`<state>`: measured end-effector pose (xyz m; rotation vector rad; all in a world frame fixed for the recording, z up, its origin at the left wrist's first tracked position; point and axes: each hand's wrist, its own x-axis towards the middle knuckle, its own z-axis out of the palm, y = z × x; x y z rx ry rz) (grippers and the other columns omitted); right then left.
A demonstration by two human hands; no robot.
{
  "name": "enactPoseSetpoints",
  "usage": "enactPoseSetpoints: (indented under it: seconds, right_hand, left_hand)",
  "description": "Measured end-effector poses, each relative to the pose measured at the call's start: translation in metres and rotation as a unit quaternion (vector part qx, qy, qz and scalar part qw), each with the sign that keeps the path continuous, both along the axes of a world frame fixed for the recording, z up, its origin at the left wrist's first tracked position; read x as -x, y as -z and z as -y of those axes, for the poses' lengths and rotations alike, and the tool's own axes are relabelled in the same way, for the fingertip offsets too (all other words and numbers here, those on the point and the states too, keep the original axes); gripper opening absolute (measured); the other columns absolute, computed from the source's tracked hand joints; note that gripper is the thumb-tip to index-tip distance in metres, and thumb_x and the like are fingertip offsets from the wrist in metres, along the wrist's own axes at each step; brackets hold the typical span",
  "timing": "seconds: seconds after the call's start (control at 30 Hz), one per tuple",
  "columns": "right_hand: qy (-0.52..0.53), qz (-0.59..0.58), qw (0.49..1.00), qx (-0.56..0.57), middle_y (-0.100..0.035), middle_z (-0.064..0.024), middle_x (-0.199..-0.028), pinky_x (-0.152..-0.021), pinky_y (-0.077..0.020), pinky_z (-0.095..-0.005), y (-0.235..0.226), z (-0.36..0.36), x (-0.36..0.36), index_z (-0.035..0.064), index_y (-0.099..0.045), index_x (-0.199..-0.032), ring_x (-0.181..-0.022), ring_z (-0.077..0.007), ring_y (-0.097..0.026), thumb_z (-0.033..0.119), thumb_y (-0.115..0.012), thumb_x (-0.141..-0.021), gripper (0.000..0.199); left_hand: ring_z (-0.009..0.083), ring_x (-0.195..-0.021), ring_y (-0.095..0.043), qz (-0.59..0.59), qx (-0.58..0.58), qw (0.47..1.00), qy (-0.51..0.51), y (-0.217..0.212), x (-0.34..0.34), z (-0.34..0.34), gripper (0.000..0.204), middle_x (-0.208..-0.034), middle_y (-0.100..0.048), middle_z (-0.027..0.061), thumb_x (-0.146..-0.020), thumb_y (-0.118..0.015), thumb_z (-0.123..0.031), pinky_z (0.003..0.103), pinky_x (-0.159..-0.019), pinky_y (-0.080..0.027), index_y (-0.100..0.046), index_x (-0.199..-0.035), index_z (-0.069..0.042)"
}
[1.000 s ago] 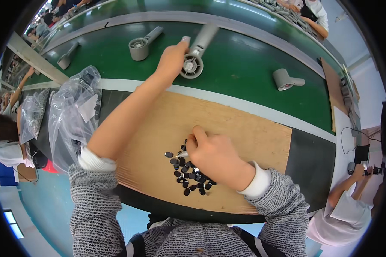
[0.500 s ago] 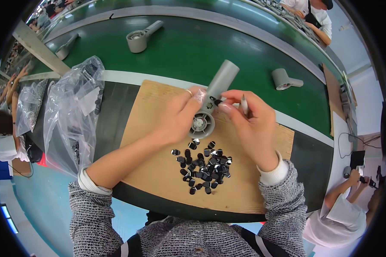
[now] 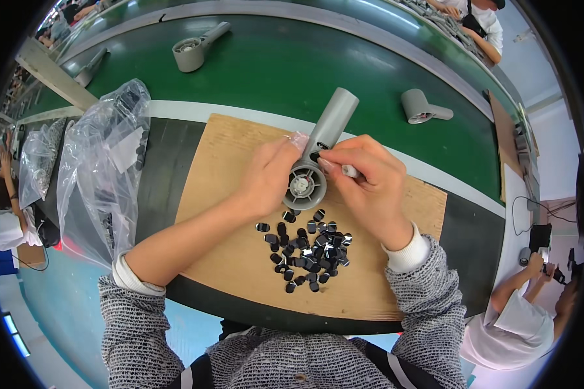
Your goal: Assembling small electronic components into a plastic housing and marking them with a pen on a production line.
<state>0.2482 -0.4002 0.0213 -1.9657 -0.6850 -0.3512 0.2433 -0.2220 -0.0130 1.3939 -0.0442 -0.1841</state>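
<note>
My left hand (image 3: 272, 170) is closed around a grey hair dryer housing (image 3: 331, 120), near where its tube-like handle meets the round, spoked end. The handle points away from me, tilted to the right. Between thumb and forefinger, my right hand (image 3: 365, 185) presses a small black piece (image 3: 315, 156) against the handle, just below a dark oval slot. A white pen-like stick (image 3: 350, 171) is also tucked in that hand's fingers, most of it hidden. Nearer to me lies a loose pile of small black glossy pieces (image 3: 311, 253).
The pile rests on a brown board (image 3: 224, 149). Beyond is a green conveyor belt (image 3: 292, 61) carrying several grey housings, one (image 3: 189, 54) at far left and one (image 3: 422, 107) at right. Clear plastic bags (image 3: 100, 175) stand left. Other people work at both sides.
My right hand has come closer to the handle, its black piece now against the surface. The white stick has tipped from upright to nearly flat. Housings on the belt appear slightly further left.
</note>
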Motion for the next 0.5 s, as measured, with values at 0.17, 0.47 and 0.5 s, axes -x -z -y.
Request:
enactPoseSetpoints:
  seconds: [0.17, 0.47, 0.5]
  right_hand:
    - [-0.016, 0.045, 0.998, 0.027, -0.063, -0.0069, -0.088, -0.058, -0.0474, -0.0248, 0.000, 0.001, 0.001, 0.0013, -0.072, -0.094, -0.069, -0.0137, -0.060, -0.010, -0.069, -0.075, 0.023]
    - [0.009, 0.031, 0.995, 0.092, -0.060, -0.0102, -0.073, -0.050, -0.0453, -0.0301, -0.005, 0.012, 0.007, 0.0003, -0.062, -0.085, -0.052, -0.0216, -0.057, 0.001, -0.065, -0.081, 0.006]
    - [0.012, 0.030, 0.995, 0.092, -0.060, -0.0102, -0.073, -0.050, -0.0453, -0.0301, -0.004, 0.012, 0.007, 0.0003, -0.062, -0.085, -0.052, -0.0216, -0.057, 0.001, -0.065, -0.081, 0.006]
  left_hand:
    - [0.0086, -0.071, -0.053, 0.040, 0.027, 0.998, 0.043, -0.006, 0.000, -0.003, 0.029, -0.079, -0.061, 0.0029, -0.096, -0.045, -0.022, 0.026, -0.066, -0.044, -0.061, -0.093, 0.002]
    - [0.0092, -0.073, -0.059, 0.008, -0.001, 0.998, 0.069, -0.012, 0.002, -0.010, 0.026, -0.083, -0.066, 0.0067, -0.085, -0.052, -0.008, 0.024, -0.062, -0.047, -0.061, -0.106, 0.005]
    - [0.0092, -0.073, -0.059, 0.008, -0.002, 0.997, 0.072, -0.012, 0.002, -0.009, 0.026, -0.083, -0.066, 0.0067, -0.085, -0.052, -0.008, 0.024, -0.062, -0.047, -0.061, -0.106, 0.005]
